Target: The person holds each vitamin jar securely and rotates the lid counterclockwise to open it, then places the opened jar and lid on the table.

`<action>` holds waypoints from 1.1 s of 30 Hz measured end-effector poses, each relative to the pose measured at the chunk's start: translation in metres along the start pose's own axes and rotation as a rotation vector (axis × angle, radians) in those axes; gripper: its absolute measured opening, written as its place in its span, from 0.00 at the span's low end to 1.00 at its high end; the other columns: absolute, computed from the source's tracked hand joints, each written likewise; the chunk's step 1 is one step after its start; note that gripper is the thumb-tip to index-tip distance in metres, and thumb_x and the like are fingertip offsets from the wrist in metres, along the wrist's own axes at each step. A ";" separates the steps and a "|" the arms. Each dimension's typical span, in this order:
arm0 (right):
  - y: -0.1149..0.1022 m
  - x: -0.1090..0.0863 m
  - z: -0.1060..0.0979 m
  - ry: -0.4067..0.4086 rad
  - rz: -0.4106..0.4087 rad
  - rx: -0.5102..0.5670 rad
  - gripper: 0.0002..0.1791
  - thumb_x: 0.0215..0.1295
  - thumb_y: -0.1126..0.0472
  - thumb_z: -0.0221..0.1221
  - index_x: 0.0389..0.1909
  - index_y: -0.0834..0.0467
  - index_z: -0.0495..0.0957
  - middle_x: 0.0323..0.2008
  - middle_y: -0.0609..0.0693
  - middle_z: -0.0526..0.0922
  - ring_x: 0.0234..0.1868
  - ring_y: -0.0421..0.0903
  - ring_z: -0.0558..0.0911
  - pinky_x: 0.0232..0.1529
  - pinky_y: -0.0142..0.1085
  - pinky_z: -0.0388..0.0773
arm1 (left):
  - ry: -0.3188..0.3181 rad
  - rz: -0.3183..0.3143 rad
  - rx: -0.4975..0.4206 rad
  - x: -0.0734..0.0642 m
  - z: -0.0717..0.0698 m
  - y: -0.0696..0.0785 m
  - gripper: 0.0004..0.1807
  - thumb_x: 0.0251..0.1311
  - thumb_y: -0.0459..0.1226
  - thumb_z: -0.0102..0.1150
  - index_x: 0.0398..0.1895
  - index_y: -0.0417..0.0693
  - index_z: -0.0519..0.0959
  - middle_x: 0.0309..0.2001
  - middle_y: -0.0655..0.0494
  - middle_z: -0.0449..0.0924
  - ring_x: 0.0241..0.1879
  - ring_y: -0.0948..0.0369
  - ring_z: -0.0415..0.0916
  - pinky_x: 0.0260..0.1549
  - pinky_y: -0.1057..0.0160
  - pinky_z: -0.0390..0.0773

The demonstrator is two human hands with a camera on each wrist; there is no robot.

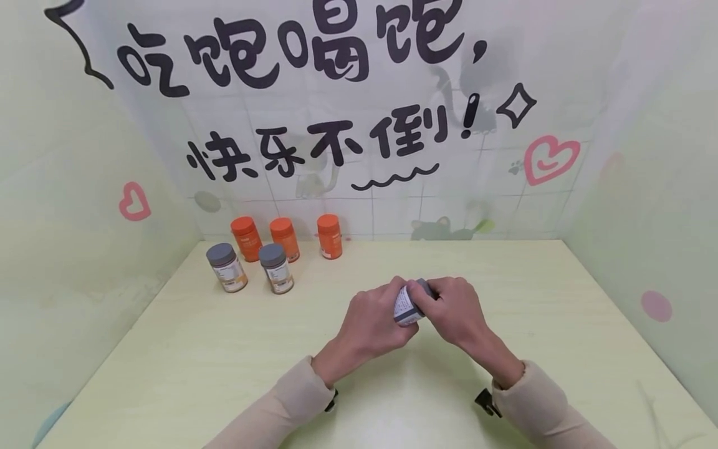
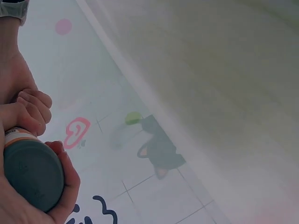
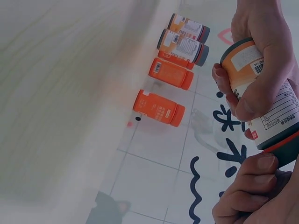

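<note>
Left grip point(image 1: 373, 321) holds the bottle point(image 1: 405, 308) aslant, lid point(image 1: 425, 287) toward right grip point(image 1: 457, 310).

PLACE: booth-like table nook, room type unclear | SHOWN BY: tabletop point(image 1: 224, 355), lettered back wall point(image 1: 392, 219), decorated side walls point(image 1: 73, 249)

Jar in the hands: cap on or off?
On. In the right wrist view, the dark cap sits on the jar, with the right hand gripping it. Whether it's loosened, cannot tell.
</note>
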State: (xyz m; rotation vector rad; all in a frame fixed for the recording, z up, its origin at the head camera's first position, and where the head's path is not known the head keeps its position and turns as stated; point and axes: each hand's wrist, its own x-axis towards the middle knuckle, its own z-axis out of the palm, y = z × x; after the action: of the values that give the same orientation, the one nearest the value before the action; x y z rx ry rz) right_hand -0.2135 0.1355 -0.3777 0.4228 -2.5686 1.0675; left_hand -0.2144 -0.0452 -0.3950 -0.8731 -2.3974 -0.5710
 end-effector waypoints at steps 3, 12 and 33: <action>-0.001 -0.001 0.001 0.005 0.000 0.025 0.27 0.70 0.45 0.55 0.11 0.53 0.71 0.10 0.42 0.67 0.12 0.38 0.63 0.16 0.31 0.59 | -0.009 -0.003 -0.006 0.001 -0.002 0.001 0.25 0.45 0.42 0.75 0.45 0.47 0.75 0.28 0.59 0.83 0.23 0.66 0.79 0.20 0.72 0.73; -0.001 -0.001 0.003 0.019 -0.001 0.043 0.29 0.70 0.45 0.55 0.10 0.53 0.71 0.10 0.41 0.66 0.12 0.37 0.63 0.16 0.31 0.59 | -0.049 -0.022 -0.017 0.001 -0.004 -0.001 0.24 0.45 0.43 0.75 0.44 0.47 0.76 0.27 0.60 0.81 0.22 0.67 0.77 0.20 0.73 0.72; 0.004 -0.001 0.004 0.072 -0.137 -0.004 0.24 0.67 0.51 0.58 0.10 0.50 0.70 0.10 0.40 0.69 0.11 0.35 0.62 0.14 0.30 0.57 | -0.117 -0.058 -0.189 0.002 -0.005 0.000 0.20 0.48 0.43 0.71 0.42 0.49 0.75 0.27 0.61 0.81 0.22 0.69 0.75 0.22 0.75 0.72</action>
State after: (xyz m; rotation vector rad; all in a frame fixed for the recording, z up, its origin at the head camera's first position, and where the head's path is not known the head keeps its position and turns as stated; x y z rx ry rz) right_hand -0.2144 0.1357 -0.3831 0.5403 -2.4398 1.0102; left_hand -0.2142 -0.0471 -0.3901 -0.9419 -2.5116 -0.7996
